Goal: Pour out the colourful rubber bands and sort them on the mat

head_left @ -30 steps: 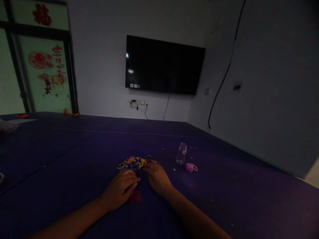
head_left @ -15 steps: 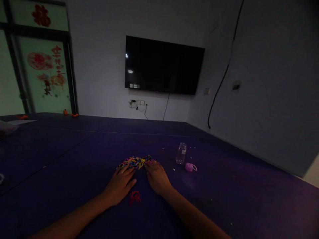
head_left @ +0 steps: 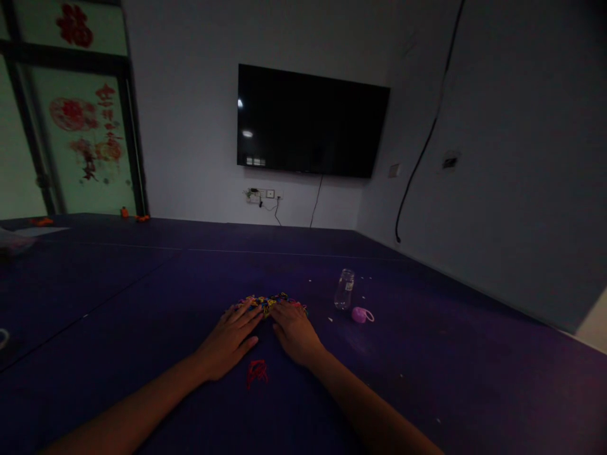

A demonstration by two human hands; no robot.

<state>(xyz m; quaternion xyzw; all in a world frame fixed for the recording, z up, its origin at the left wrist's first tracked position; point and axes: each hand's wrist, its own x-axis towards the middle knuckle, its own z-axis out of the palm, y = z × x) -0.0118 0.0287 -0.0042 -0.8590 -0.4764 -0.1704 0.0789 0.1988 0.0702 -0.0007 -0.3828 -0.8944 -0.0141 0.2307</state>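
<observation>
A spread pile of thin, many-coloured bands (head_left: 266, 306), yellow, blue, pink and black among them, lies on the purple tabletop (head_left: 294, 404). Over its left part rests my left hand (head_left: 230, 339), fingers stretched out and thumb apart. My right hand (head_left: 294, 332) lies flat on the right part of the pile, its fingers extended. Both hands cover some of the bands. Closer to me, between my forearms, a small separate heap of red bands (head_left: 257, 371) touches neither hand.
Right of the pile stands a clear open bottle (head_left: 344, 289), with its pink looped cap (head_left: 361, 315) beside it. Small white scraps are scattered nearby. Orange items (head_left: 142, 218) sit along the far left edge. A television (head_left: 310, 121) hangs on the wall.
Both hands have moved slightly forward and inward, covering more of the pile. The red heap, bottle and cap keep their places on the table.
</observation>
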